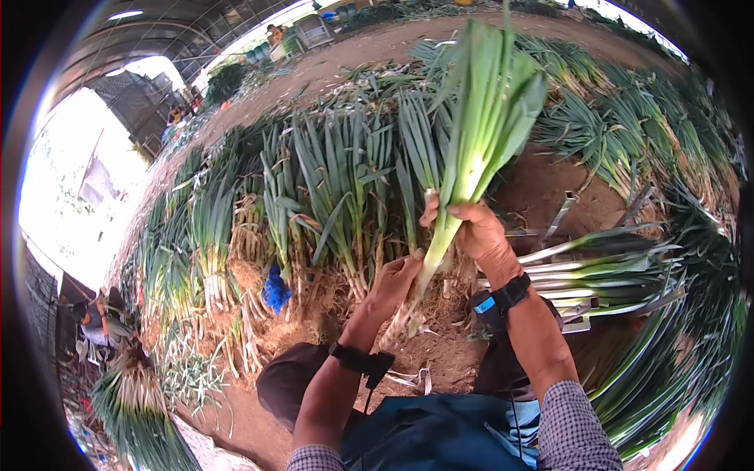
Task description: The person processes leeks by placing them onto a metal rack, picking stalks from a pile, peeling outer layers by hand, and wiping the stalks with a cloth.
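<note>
A large leek (471,157) is held up in front of me, its green leaves at the top and its pale stalk slanting down to the left. My right hand (481,232) wraps round the stalk just below the leaves. Lower down, the fingers of my left hand (395,281) are closed at the stalk's side, near the root end. Behind it, rows of leeks (338,173) with brown roots lie on the soil. Trimmed leeks (597,271) with white stalks rest in a metal rack (580,314) at the right.
A blue crumpled item (276,290) lies among the roots. More leeks (628,133) are heaped at the upper right, and a bundle (141,400) is at the lower left. A person (96,326) sits at the far left. My knees are near the bottom.
</note>
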`<state>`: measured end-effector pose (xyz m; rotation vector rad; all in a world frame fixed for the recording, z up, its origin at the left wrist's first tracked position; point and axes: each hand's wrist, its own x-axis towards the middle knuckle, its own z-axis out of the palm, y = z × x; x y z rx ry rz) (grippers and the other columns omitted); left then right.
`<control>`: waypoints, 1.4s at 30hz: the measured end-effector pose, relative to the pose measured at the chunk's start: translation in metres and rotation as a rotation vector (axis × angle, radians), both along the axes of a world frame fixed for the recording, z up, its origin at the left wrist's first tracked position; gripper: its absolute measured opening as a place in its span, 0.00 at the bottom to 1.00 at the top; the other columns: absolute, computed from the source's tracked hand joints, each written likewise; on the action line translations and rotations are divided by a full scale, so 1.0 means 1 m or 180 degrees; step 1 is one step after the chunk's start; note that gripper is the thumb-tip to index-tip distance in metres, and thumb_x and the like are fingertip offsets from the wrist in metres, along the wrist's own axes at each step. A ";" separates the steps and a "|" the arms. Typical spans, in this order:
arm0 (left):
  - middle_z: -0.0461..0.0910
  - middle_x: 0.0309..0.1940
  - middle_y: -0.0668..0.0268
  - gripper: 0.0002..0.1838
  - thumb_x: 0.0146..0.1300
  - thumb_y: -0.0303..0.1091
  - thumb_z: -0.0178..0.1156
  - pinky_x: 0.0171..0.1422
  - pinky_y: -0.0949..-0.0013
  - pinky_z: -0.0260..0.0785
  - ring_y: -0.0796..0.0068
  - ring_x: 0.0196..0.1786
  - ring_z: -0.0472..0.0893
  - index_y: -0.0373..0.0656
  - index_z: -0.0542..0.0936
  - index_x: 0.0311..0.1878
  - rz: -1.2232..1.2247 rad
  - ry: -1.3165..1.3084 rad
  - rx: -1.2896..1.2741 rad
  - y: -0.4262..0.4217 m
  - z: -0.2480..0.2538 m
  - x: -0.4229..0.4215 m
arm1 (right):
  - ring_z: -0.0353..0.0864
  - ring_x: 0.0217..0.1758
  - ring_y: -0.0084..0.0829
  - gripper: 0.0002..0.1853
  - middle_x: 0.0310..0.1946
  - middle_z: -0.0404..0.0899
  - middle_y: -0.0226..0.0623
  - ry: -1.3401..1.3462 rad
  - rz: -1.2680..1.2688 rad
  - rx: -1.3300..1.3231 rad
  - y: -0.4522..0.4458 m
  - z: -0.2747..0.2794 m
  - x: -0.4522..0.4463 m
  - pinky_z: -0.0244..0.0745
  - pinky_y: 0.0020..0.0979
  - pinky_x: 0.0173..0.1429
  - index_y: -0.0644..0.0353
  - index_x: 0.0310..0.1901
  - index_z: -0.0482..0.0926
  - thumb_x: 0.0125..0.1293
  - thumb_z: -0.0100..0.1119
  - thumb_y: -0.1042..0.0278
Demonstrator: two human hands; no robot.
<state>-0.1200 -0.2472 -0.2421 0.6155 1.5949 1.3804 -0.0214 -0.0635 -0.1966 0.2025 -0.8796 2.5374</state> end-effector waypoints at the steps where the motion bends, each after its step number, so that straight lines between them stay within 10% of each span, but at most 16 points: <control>1: 0.84 0.35 0.69 0.22 0.75 0.48 0.54 0.36 0.77 0.71 0.81 0.33 0.80 0.34 0.81 0.52 0.0138 -0.0165 0.0344 0.007 -0.010 0.004 | 0.86 0.45 0.43 0.18 0.43 0.83 0.46 -0.0034 0.0085 -0.0021 0.000 -0.001 0.001 0.81 0.42 0.58 0.72 0.51 0.78 0.59 0.60 0.75; 7: 0.81 0.32 0.72 0.11 0.73 0.35 0.59 0.31 0.79 0.65 0.86 0.27 0.73 0.37 0.83 0.48 0.1679 0.0545 0.0697 0.038 -0.046 0.022 | 0.83 0.48 0.35 0.18 0.49 0.81 0.45 -0.0486 -0.0304 0.0093 -0.005 -0.015 -0.003 0.82 0.41 0.51 0.64 0.57 0.75 0.69 0.63 0.68; 9: 0.78 0.30 0.72 0.09 0.75 0.32 0.55 0.33 0.74 0.69 0.83 0.29 0.74 0.39 0.78 0.51 0.1938 -0.0475 0.1175 0.036 -0.048 0.021 | 0.84 0.35 0.31 0.13 0.38 0.82 0.41 -0.0388 -0.2276 0.2857 -0.012 -0.047 -0.010 0.84 0.36 0.34 0.63 0.47 0.81 0.65 0.69 0.68; 12: 0.74 0.29 0.71 0.09 0.77 0.31 0.50 0.34 0.65 0.74 0.78 0.32 0.75 0.40 0.71 0.55 0.1747 -0.1800 0.1698 0.026 -0.049 0.016 | 0.80 0.26 0.28 0.11 0.31 0.81 0.40 -0.2070 -0.1162 -0.0060 -0.006 -0.049 -0.031 0.79 0.32 0.23 0.63 0.38 0.81 0.63 0.71 0.66; 21: 0.68 0.17 0.74 0.10 0.76 0.36 0.53 0.20 0.78 0.58 0.86 0.14 0.62 0.39 0.76 0.50 0.0867 -0.0849 0.0588 -0.095 -0.041 -0.003 | 0.73 0.17 0.28 0.22 0.22 0.75 0.32 -0.1596 -0.1838 -0.0857 0.043 -0.040 -0.039 0.71 0.31 0.17 0.59 0.36 0.74 0.55 0.78 0.57; 26: 0.73 0.20 0.72 0.09 0.73 0.34 0.57 0.16 0.76 0.55 0.84 0.14 0.65 0.37 0.79 0.46 0.1118 0.0361 -0.0852 -0.161 -0.126 -0.003 | 0.73 0.22 0.28 0.21 0.24 0.74 0.35 -0.1101 -0.2069 -0.0703 0.072 -0.042 -0.030 0.71 0.31 0.22 0.59 0.37 0.74 0.60 0.75 0.52; 29: 0.80 0.26 0.64 0.13 0.71 0.36 0.59 0.29 0.71 0.71 0.75 0.26 0.78 0.35 0.80 0.50 0.1338 -0.0360 -0.1139 -0.181 -0.147 -0.002 | 0.73 0.22 0.28 0.21 0.24 0.74 0.35 -0.1058 -0.2113 -0.0527 0.085 -0.035 -0.024 0.70 0.32 0.22 0.59 0.37 0.73 0.63 0.72 0.51; 35: 0.75 0.58 0.46 0.24 0.69 0.39 0.61 0.62 0.53 0.70 0.53 0.56 0.79 0.32 0.74 0.61 0.0623 0.3831 -0.0649 -0.087 -0.080 -0.009 | 0.74 0.21 0.26 0.20 0.25 0.76 0.36 -0.0882 -0.1984 0.0043 0.064 -0.016 -0.013 0.72 0.31 0.23 0.60 0.38 0.73 0.68 0.66 0.50; 42: 0.77 0.56 0.50 0.30 0.64 0.46 0.68 0.57 0.59 0.75 0.54 0.53 0.80 0.33 0.74 0.61 -0.0389 0.3408 0.0240 0.015 -0.009 0.013 | 0.74 0.26 0.28 0.17 0.28 0.75 0.32 -0.0550 -0.1549 -0.0345 0.022 0.002 -0.001 0.71 0.31 0.28 0.54 0.40 0.72 0.70 0.63 0.49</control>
